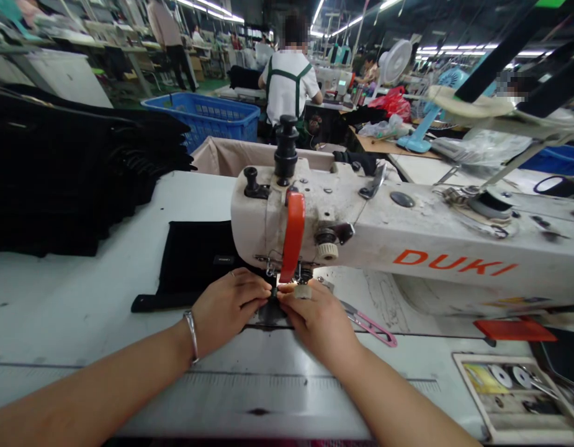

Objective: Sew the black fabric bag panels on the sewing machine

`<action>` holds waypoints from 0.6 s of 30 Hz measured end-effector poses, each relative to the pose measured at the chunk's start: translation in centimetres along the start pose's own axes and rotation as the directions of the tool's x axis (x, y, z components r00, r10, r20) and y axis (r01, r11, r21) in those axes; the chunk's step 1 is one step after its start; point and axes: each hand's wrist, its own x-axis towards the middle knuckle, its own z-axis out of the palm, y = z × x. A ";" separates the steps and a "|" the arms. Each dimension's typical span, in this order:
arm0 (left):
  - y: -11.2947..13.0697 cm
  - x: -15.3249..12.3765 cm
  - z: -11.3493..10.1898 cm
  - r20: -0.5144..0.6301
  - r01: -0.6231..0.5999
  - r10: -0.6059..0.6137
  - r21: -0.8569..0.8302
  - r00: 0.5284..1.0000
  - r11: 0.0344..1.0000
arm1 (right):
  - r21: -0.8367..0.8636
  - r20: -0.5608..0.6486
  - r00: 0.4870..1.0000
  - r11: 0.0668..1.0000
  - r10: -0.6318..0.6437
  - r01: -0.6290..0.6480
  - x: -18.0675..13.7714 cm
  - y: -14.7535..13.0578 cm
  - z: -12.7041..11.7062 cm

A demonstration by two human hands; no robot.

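Observation:
A black fabric piece (188, 254) with a small label lies flat on the sewing table, partly under the head of a white sewing machine (361, 230). My left hand (233, 304), a bracelet at its wrist, is closed with the fingertips pinching the fabric's edge just in front of the presser foot. Close against it, my right hand (321, 316) is closed too, thumb and finger on the same dark edge. The needle is mostly hidden behind an orange guard (293, 233) and my fingers. Pink-handled thread snips (377, 329) lie beside my right hand.
A tall stack of black fabric pieces (58, 174) stands at the left. Behind are a blue basket (212, 115) and a beige cloth-lined bin (240, 155). A tray of bobbins (505, 385) sits at the right front. A co-worker (291, 81) sits ahead, back turned.

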 end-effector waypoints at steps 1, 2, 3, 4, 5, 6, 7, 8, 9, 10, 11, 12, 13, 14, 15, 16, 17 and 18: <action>-0.1 0.1 0.1 -0.003 -0.011 0.011 -0.001 1.000 1.000 | -0.005 -0.005 1.000 1.000 -0.005 0.005 0.0 0.0 0.0; -0.2 0.2 0.1 -0.006 -0.019 0.019 -0.001 1.000 1.000 | -0.013 -0.009 1.000 1.000 -0.010 0.010 0.0 0.0 0.0; -0.3 0.3 0.1 -0.009 -0.024 0.024 0.000 1.000 1.000 | -0.025 -0.011 1.000 1.000 -0.013 0.013 0.0 0.0 0.0; -0.4 0.5 0.1 -0.011 -0.025 0.025 0.001 1.000 1.000 | -0.042 -0.015 1.000 0.999 -0.014 0.013 0.0 0.0 0.1; -0.5 0.6 0.1 -0.014 -0.023 0.023 0.003 1.000 1.000 | -0.064 -0.014 1.000 0.998 -0.012 0.011 0.1 0.0 0.1; -0.6 0.8 0.1 -0.016 -0.019 0.020 0.006 1.000 1.000 | -0.086 -0.013 1.000 0.996 -0.006 0.005 0.1 0.0 0.2; -0.7 0.9 0.1 -0.017 -0.014 0.014 0.010 1.000 1.000 | -0.107 -0.011 1.000 0.994 0.000 -0.001 0.2 0.0 0.3; -0.9 1.0 0.2 -0.017 -0.008 0.008 0.014 1.000 1.000 | -0.123 -0.008 1.000 0.992 0.004 -0.005 0.2 0.1 0.3; -1.1 1.1 0.2 -0.015 -0.002 0.002 0.019 1.000 1.000 | -0.134 -0.007 1.000 0.991 0.009 -0.009 0.3 0.2 0.4; -1.3 1.2 0.2 -0.012 0.004 -0.004 0.024 1.000 1.000 | -0.142 -0.007 1.000 0.990 0.010 -0.011 0.4 0.2 0.5; -1.5 1.3 0.3 -0.012 0.010 -0.010 0.028 1.000 1.000 | -0.146 -0.010 1.000 0.989 0.008 -0.009 0.5 0.3 0.6; -1.7 1.4 0.3 -0.012 0.017 -0.016 0.032 1.000 0.999 | -0.150 -0.013 1.000 0.989 0.003 -0.005 0.5 0.4 0.7; -1.8 1.4 0.4 -0.014 0.024 -0.023 0.035 1.000 0.999 | -0.154 -0.017 1.000 0.988 -0.003 0.000 0.5 0.5 0.7; -2.0 1.4 0.5 -0.016 0.030 -0.030 0.036 0.999 0.999 | -0.157 -0.021 1.000 0.988 -0.008 0.005 0.6 0.5 0.7; -2.1 1.5 0.6 -0.019 0.036 -0.036 0.036 0.999 0.999 | -0.160 -0.024 1.000 0.987 -0.013 0.009 0.6 0.5 0.8; -2.1 1.5 0.6 -0.021 0.041 -0.040 0.035 0.999 0.999 | -0.161 -0.027 0.999 0.987 -0.018 0.013 0.6 0.5 0.7; -2.2 1.5 0.7 -0.022 0.042 -0.042 0.033 0.999 0.999 | -0.162 -0.030 0.999 0.987 -0.020 0.015 0.6 0.5 0.7; -2.2 1.5 0.7 -0.022 0.043 -0.042 0.031 0.999 0.999 | -0.162 -0.033 0.999 0.987 -0.022 0.016 0.6 0.4 0.7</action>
